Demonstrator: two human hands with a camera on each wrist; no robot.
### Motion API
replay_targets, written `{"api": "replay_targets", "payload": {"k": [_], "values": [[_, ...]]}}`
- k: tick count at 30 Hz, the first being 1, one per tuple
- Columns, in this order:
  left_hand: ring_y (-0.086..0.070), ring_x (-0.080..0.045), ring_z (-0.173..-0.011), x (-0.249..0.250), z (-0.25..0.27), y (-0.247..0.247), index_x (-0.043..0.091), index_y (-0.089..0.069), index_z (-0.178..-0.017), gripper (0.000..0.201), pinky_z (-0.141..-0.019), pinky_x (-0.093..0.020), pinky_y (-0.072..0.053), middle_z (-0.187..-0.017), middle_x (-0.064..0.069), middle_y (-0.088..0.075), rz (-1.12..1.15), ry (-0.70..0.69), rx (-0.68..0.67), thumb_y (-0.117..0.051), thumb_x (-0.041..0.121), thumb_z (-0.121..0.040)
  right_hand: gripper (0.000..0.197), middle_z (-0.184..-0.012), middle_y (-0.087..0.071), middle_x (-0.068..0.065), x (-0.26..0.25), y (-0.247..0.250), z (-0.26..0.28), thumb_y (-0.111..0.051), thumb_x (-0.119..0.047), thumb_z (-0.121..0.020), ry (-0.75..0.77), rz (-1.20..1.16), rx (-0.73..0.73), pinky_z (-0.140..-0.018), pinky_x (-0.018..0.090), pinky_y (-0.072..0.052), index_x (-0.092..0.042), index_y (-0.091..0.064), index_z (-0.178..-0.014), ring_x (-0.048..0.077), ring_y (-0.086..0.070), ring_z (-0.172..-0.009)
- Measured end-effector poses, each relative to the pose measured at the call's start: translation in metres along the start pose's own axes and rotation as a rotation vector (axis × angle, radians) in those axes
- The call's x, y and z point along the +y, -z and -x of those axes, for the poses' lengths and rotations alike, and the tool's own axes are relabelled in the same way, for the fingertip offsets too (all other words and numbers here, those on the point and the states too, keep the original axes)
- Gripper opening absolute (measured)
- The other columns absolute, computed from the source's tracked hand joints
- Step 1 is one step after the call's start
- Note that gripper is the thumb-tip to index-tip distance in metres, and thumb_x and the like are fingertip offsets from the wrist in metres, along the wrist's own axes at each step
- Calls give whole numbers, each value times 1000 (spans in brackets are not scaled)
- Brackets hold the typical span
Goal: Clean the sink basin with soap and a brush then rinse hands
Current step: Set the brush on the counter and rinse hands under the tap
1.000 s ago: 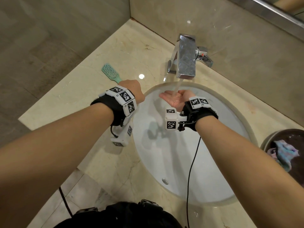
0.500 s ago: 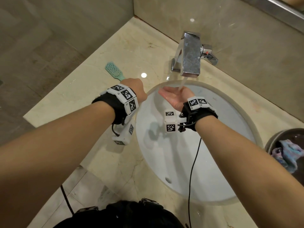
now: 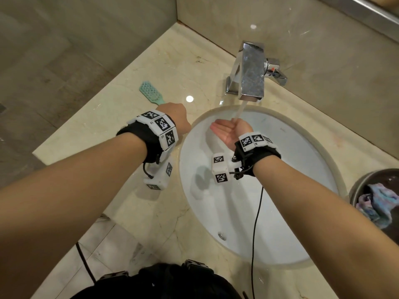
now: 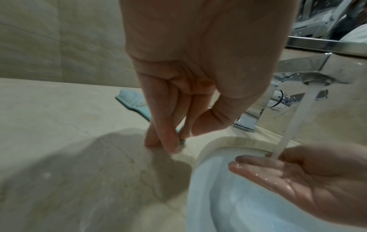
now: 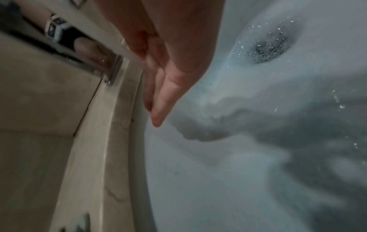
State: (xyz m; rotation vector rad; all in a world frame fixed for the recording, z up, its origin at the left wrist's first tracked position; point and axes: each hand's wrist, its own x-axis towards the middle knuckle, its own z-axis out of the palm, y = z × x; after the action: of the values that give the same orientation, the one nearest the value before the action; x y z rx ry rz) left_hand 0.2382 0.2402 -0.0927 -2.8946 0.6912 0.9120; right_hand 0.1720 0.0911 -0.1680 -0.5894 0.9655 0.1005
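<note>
Water [image 3: 240, 110] runs from the chrome faucet [image 3: 251, 72] into the white sink basin [image 3: 280, 190]. My right hand [image 3: 226, 128] lies palm up under the stream, fingers straight and wet, holding nothing; the left wrist view shows it too [image 4: 298, 175]. The teal brush [image 3: 150, 91] lies flat on the marble counter left of the basin. My left hand [image 3: 174, 117] stands on its straight fingertips [image 4: 164, 138] at the end of the brush's handle [image 4: 181, 142], thumb beside it. I cannot tell whether the fingertips touch the handle.
A dark bowl [image 3: 358, 182] with a blue-pink cloth [image 3: 375, 201] sits at the counter's right edge. Tiled walls close the counter behind and on the left. The drain [image 5: 268, 48] is at the basin's bottom. A black cable hangs from my right wrist over the basin.
Both hands keep their places; the right palm stays under the running water. Only the head view has shifted slightly.
</note>
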Motion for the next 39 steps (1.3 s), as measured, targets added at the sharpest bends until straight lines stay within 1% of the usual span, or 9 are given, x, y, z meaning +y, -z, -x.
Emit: {"api": "replay_targets", "payload": {"k": [4, 9, 12, 21, 25, 28, 33, 36, 39], "values": [[-38, -17, -49, 0, 0, 0, 10, -41, -55, 28, -47, -21, -29, -54, -3, -44, 11, -4, 5, -48, 8, -81, 47, -139, -42, 26, -13, 6, 5, -21, -18, -103, 61, -226, -26, -108, 40, -36, 15, -37, -134, 37, -42, -130], [-38, -17, -49, -1, 1, -1, 10, -42, -54, 26, -47, -22, -29, -54, -4, -45, 6, -10, 10, -48, 7, -79, 44, -140, -42, 26, -15, -1, 10, -22, -13, -103, 70, -235, -87, -110, 41, -34, 16, -36, -133, 38, -39, -131], [-39, -17, -50, -1, 3, -1, 10, -43, -55, 25, -46, -22, -29, -56, -4, -45, -14, -14, 6, -48, 7, -80, 42, -136, -46, 25, -7, -8, 7, -28, -13, -103, 23, -152, -72, -104, 44, -41, 12, -31, -137, 39, -44, -128], [-43, -22, -60, 0, 6, 0, 10, -40, -57, 30, -47, -25, -29, -58, -5, -41, -57, -31, 6, -48, 14, -85, 48, -139, -39, 32, 18, -21, 4, -23, -19, -103, -127, 121, -70, -110, 39, -34, 17, -39, -131, 39, -40, -131], [-38, -18, -51, -1, 7, -1, 9, -42, -56, 28, -46, -24, -28, -57, -5, -42, -35, -31, 4, -48, 11, -83, 49, -141, -38, 30, 10, -9, -1, -21, -20, -103, -71, 15, -7, -110, 39, -35, 15, -38, -132, 38, -39, -132], [-37, -17, -49, -1, 6, -2, 9, -41, -56, 26, -46, -23, -28, -56, -5, -42, -31, -25, 4, -47, 7, -81, 48, -138, -43, 28, -2, 7, -4, -21, -20, -103, -4, -113, 14, -100, 38, -46, 10, -34, -138, 37, -45, -128], [-37, -17, -49, -1, 5, -3, 9, -40, -56, 26, -46, -23, -28, -56, -5, -41, -32, -28, 6, -47, 6, -81, 48, -140, -40, 28, -18, 8, 5, -21, -17, -102, 15, -179, -74, -110, 40, -34, 14, -36, -134, 38, -40, -131], [-37, -18, -50, -1, 4, -5, 9, -40, -57, 24, -46, -23, -28, -57, -6, -42, -38, -28, 5, -47, 6, -80, 48, -138, -42, 31, -13, 0, 5, -21, -20, -103, -44, -129, -94, -97, 43, -47, 14, -36, -134, 41, -44, -127], [-39, -17, -51, -2, 4, -6, 10, -43, -58, 23, -49, -25, -31, -58, -5, -44, -46, -29, 17, -48, 8, -81, 47, -134, -44, 33, 6, -7, 14, -22, -16, -102, -170, 153, -146, -79, 41, -53, 17, -39, -130, 42, -47, -124]]}}
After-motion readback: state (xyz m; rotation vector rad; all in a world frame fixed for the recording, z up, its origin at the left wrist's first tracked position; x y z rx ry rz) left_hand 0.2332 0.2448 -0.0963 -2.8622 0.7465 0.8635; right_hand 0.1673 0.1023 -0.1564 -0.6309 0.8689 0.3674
